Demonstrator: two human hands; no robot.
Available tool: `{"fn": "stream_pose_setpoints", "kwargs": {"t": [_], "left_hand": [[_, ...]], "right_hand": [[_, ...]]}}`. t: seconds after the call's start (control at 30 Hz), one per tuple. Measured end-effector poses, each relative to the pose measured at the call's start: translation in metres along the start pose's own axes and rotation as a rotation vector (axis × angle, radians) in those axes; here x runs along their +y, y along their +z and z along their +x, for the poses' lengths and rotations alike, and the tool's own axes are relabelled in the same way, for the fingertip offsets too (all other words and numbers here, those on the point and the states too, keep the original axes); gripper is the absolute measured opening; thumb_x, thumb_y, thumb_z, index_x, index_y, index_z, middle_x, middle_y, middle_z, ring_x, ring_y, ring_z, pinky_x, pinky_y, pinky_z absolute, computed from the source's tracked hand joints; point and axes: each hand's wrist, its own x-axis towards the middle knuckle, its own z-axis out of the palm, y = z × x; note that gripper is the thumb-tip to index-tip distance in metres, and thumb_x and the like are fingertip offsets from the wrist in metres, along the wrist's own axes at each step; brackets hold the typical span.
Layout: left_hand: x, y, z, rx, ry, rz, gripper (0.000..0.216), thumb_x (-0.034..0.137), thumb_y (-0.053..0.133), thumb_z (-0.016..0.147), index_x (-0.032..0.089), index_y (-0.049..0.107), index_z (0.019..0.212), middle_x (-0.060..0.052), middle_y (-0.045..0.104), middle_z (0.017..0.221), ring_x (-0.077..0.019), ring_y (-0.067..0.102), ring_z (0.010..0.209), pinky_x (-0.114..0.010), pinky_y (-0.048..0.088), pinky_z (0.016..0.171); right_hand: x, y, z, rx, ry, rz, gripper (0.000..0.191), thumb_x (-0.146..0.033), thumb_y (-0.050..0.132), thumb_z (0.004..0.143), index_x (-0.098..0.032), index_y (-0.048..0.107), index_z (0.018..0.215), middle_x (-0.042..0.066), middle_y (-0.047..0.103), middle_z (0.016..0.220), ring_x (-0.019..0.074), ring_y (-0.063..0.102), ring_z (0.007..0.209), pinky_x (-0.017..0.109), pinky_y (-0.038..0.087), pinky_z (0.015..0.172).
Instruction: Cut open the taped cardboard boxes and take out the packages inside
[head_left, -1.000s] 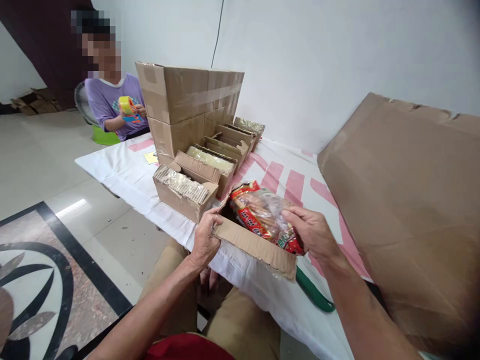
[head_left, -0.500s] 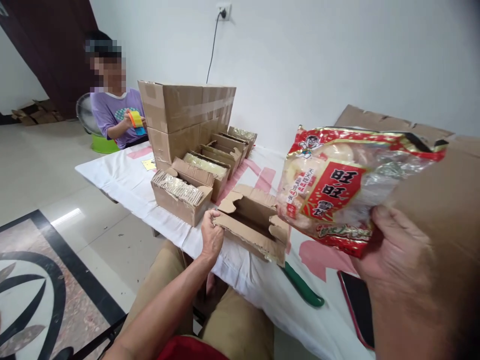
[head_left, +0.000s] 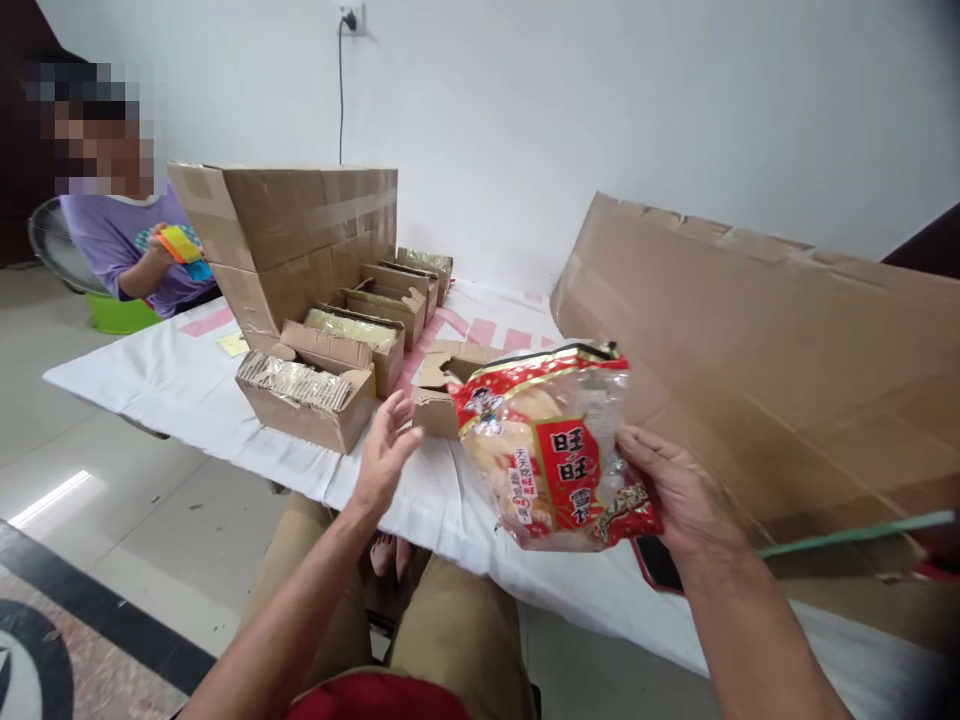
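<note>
My right hand (head_left: 671, 490) grips a red and clear bag of rice crackers (head_left: 555, 450) by its right side, above the near edge of the table. My left hand (head_left: 386, 455) is empty, fingers apart, just left of the bag and not touching it. Behind the bag, partly hidden by it, stands an open cardboard box (head_left: 435, 410). Left of my left hand sits another cardboard box (head_left: 322, 420) packed with corrugated pieces under clear wrap. A phone (head_left: 656, 565) lies partly under my right hand.
A row of small boxes (head_left: 394, 355) runs back along a stack of taped cartons (head_left: 292, 220). A large cardboard box (head_left: 750, 350) fills the right side of the white-covered table (head_left: 150, 375). Across the table, a person (head_left: 127, 240) holds a colourful object.
My left hand has let go of the open box's edge and opened. My right hand has brought the cracker bag left and nearer, in front of that box. The view has turned right.
</note>
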Motion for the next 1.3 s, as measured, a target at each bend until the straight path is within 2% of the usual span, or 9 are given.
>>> {"fn": "stream_pose_setpoints", "kwargs": {"t": [0.17, 0.33, 0.43, 0.6, 0.77, 0.9, 1.07, 1.17, 1.3], "left_hand": [[0.057, -0.036, -0.029, -0.419, -0.085, -0.048, 0.103, 0.050, 0.093, 0.064, 0.025, 0.047, 0.152, -0.016, 0.062, 0.144, -0.0371, 0.061, 0.130, -0.050, 0.051, 0.108], [0.075, -0.037, -0.042, -0.356, -0.163, -0.094, 0.074, 0.038, 0.095, 0.063, 0.020, 0.066, 0.128, -0.011, 0.076, 0.121, -0.0297, 0.075, 0.102, -0.037, 0.063, 0.084], [0.072, -0.040, -0.040, -0.218, -0.209, -0.256, 0.069, 0.041, 0.095, 0.064, 0.019, 0.065, 0.122, -0.008, 0.079, 0.103, -0.0270, 0.078, 0.086, -0.036, 0.064, 0.075], [0.070, -0.027, -0.021, -0.024, -0.132, -0.388, 0.068, 0.042, 0.094, 0.064, 0.017, 0.064, 0.119, -0.008, 0.079, 0.102, -0.0251, 0.078, 0.088, -0.037, 0.063, 0.082], [0.113, 0.000, 0.001, -0.232, 0.053, -0.326, 0.060, 0.042, 0.088, 0.075, 0.018, 0.063, 0.124, -0.009, 0.077, 0.113, -0.0245, 0.075, 0.101, -0.037, 0.062, 0.090], [0.175, -0.003, 0.022, -0.410, 0.234, -0.153, 0.056, 0.039, 0.087, 0.077, 0.016, 0.064, 0.121, -0.009, 0.075, 0.114, -0.0272, 0.075, 0.106, -0.041, 0.063, 0.090], [0.197, -0.040, 0.039, -0.248, 0.371, -0.053, 0.062, 0.037, 0.089, 0.075, 0.017, 0.059, 0.124, -0.006, 0.072, 0.118, -0.0292, 0.070, 0.118, -0.043, 0.060, 0.097], [0.168, -0.085, 0.017, -0.149, 0.293, -0.048, 0.071, 0.039, 0.092, 0.071, 0.019, 0.055, 0.129, -0.008, 0.073, 0.119, -0.0271, 0.073, 0.111, -0.037, 0.063, 0.090], [0.107, -0.165, -0.034, -0.033, -0.068, 0.024, 0.063, 0.038, 0.094, 0.068, 0.017, 0.058, 0.115, -0.008, 0.078, 0.099, -0.0232, 0.077, 0.086, -0.033, 0.064, 0.073]], "right_hand": [[-0.005, 0.031, -0.003, -0.315, 0.214, -0.130, 0.036, -0.046, 0.095, 0.062, -0.018, 0.075, 0.072, 0.002, 0.074, 0.065, 0.0148, 0.066, 0.052, 0.023, 0.055, 0.051], [-0.030, 0.044, 0.005, -0.494, 0.145, -0.252, 0.045, -0.058, 0.088, 0.069, -0.018, 0.081, 0.087, 0.007, 0.079, 0.081, 0.0176, 0.072, 0.067, 0.026, 0.058, 0.062], [-0.034, 0.026, 0.004, -0.447, -0.064, -0.164, 0.064, -0.070, 0.082, 0.069, -0.024, 0.080, 0.112, 0.012, 0.079, 0.115, 0.0264, 0.075, 0.101, 0.036, 0.060, 0.085], [-0.002, 0.027, -0.015, -0.419, -0.165, -0.167, 0.085, -0.076, 0.081, 0.067, -0.030, 0.066, 0.136, 0.013, 0.075, 0.126, 0.0311, 0.075, 0.106, 0.042, 0.062, 0.080], [-0.010, 0.061, -0.019, -0.086, -0.330, -0.161, 0.063, -0.055, 0.091, 0.068, -0.026, 0.070, 0.120, 0.005, 0.080, 0.104, 0.0252, 0.076, 0.084, 0.033, 0.061, 0.064], [-0.062, 0.075, -0.022, -0.032, -0.537, -0.090, 0.052, -0.050, 0.094, 0.067, -0.035, 0.075, 0.113, 0.000, 0.077, 0.119, 0.0272, 0.074, 0.103, 0.036, 0.064, 0.082], [-0.079, 0.110, -0.030, -0.140, -0.638, -0.090, 0.045, -0.042, 0.094, 0.069, -0.036, 0.076, 0.109, 0.002, 0.073, 0.128, 0.0299, 0.070, 0.115, 0.040, 0.063, 0.086], [-0.032, 0.134, -0.031, -0.272, -0.516, -0.069, 0.041, -0.036, 0.088, 0.075, -0.032, 0.073, 0.113, 0.004, 0.076, 0.122, 0.0283, 0.072, 0.110, 0.040, 0.063, 0.087], [0.067, 0.175, -0.039, -0.318, -0.346, -0.199, 0.047, -0.031, 0.085, 0.073, -0.025, 0.069, 0.117, 0.005, 0.077, 0.121, 0.0268, 0.071, 0.109, 0.040, 0.058, 0.094]]}}
